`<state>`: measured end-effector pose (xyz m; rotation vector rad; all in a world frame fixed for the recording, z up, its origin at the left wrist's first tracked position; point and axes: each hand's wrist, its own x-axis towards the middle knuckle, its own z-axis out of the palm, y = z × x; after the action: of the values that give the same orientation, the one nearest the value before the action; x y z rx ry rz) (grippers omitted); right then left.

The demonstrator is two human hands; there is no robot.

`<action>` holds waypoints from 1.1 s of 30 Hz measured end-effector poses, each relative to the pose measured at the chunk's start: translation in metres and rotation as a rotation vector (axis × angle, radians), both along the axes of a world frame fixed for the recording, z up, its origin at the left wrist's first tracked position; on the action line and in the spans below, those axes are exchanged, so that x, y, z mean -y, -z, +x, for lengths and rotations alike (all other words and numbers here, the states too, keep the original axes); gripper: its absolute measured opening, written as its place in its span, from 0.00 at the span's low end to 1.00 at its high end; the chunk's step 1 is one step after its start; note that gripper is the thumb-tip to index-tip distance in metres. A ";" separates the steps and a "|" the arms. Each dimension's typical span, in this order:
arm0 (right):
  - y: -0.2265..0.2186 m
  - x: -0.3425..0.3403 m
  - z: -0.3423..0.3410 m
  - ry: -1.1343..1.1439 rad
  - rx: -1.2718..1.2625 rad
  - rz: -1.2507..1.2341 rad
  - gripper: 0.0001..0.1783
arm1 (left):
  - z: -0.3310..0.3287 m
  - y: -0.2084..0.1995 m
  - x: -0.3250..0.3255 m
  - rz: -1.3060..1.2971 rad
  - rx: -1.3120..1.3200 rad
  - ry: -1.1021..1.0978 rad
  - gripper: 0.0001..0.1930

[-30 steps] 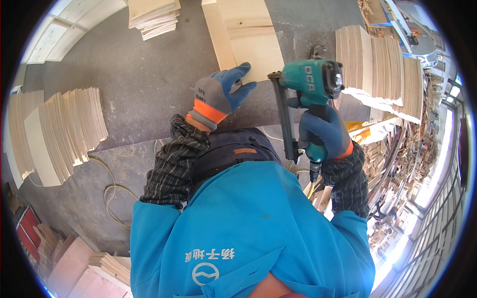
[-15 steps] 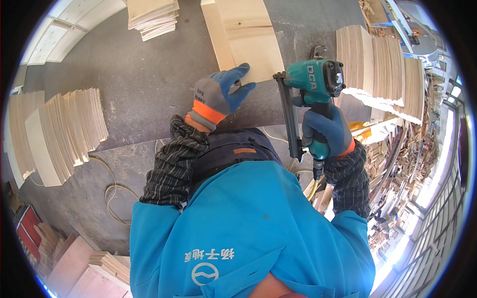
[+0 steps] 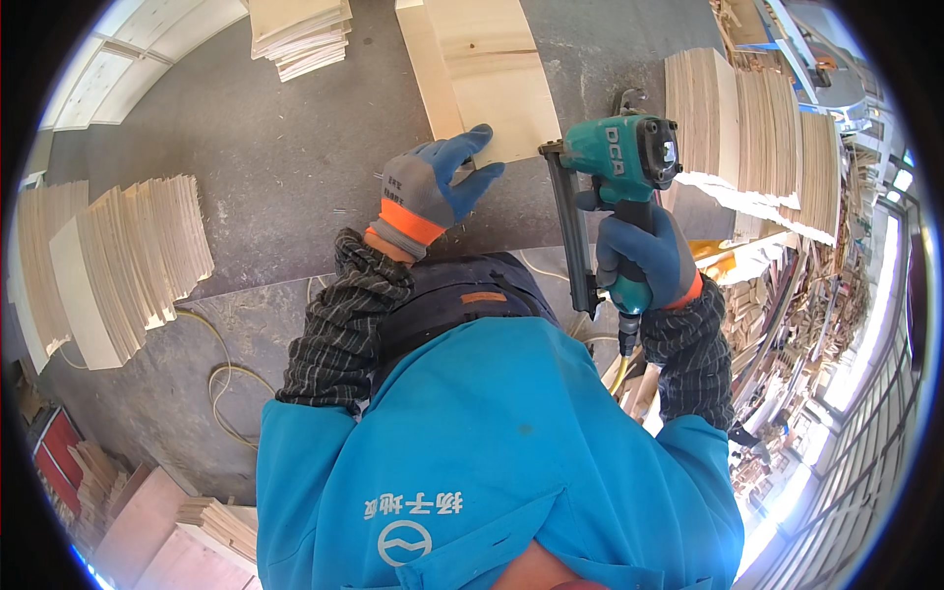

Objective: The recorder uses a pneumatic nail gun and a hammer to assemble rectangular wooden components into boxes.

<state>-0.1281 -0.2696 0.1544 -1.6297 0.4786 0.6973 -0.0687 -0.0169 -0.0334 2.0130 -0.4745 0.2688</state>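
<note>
Hands first, seen from the head camera: your left hand (image 3: 433,192), in a grey and blue glove with an orange cuff, is lying with fingers spread flat on the near edge of the pale wooden board (image 3: 497,84), pinning it to the grey worktop (image 3: 256,177); it is gripping nothing. Your right hand (image 3: 644,254) is clenching the handle of the teal nail gun (image 3: 624,157). Over the last second you are bringing that gun up and in: its head is now sitting just right of the board's near right corner, close to your left fingertips, while the long dark magazine (image 3: 575,236) is running back toward your body. The left hand is hardly shifting at all. Judging by this, you are lining up a shot at the board's near edge, with the board held and the gun nearly in place; whether the nose is already touching wood, you cannot tell from here. Around you, the worktop is carrying a fanned stack of thin wooden slats (image 3: 118,261) at the left, another pile (image 3: 300,34) at the far left, and upright rows of boards (image 3: 757,123) at the far right. A yellowish hose (image 3: 221,379) is trailing across the near left, and timber offcuts are crowding the right side of the workshop.
</note>
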 end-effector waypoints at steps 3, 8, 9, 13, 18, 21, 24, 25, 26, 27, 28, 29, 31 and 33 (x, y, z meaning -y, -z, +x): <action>-0.002 0.001 0.000 -0.001 0.007 0.008 0.28 | 0.000 0.004 -0.001 0.010 -0.011 0.004 0.22; 0.002 0.015 -0.010 0.069 0.064 -0.017 0.26 | -0.002 0.000 -0.002 0.038 -0.049 -0.011 0.24; 0.002 0.019 -0.015 0.114 0.101 -0.059 0.25 | -0.002 -0.002 -0.002 0.040 -0.044 -0.007 0.24; 0.051 0.048 -0.022 0.165 0.182 -0.295 0.20 | -0.008 -0.010 -0.001 -0.015 -0.148 -0.022 0.29; 0.181 0.081 -0.036 0.032 0.211 -0.641 0.26 | 0.012 -0.016 0.007 -0.380 -0.409 -0.302 0.44; 0.258 0.088 -0.044 -0.086 0.539 -1.010 0.24 | 0.043 -0.031 0.026 -0.622 -0.697 -0.251 0.44; 0.263 0.067 -0.042 -0.154 0.295 -1.069 0.32 | 0.057 -0.020 0.028 -0.521 -0.722 -0.218 0.36; 0.261 0.064 -0.039 -0.134 0.304 -1.057 0.32 | 0.060 -0.016 0.029 -0.486 -0.705 -0.178 0.33; 0.259 0.061 -0.036 -0.165 0.232 -1.051 0.34 | 0.061 -0.011 0.028 -0.588 -0.716 -0.157 0.29; 0.259 0.061 -0.037 -0.189 0.151 -1.045 0.36 | 0.064 -0.009 0.025 -0.567 -0.709 -0.136 0.29; 0.267 0.064 -0.038 -0.207 0.163 -1.053 0.40 | 0.070 -0.010 0.015 -0.486 -0.720 -0.073 0.29; 0.273 0.068 -0.042 -0.177 0.160 -1.045 0.40 | 0.079 -0.010 0.005 -0.404 -0.731 -0.010 0.29; 0.273 0.068 -0.049 -0.148 0.376 -1.040 0.42 | 0.097 0.000 -0.021 -0.452 -0.679 0.108 0.29; 0.266 0.077 -0.046 -0.127 0.422 -0.979 0.43 | 0.117 -0.022 -0.042 -0.131 -0.813 0.272 0.29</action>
<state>-0.1740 -0.3470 -0.1113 -2.6663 0.4256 0.1599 0.0482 0.0255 -0.0109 1.7204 -0.1918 -0.6515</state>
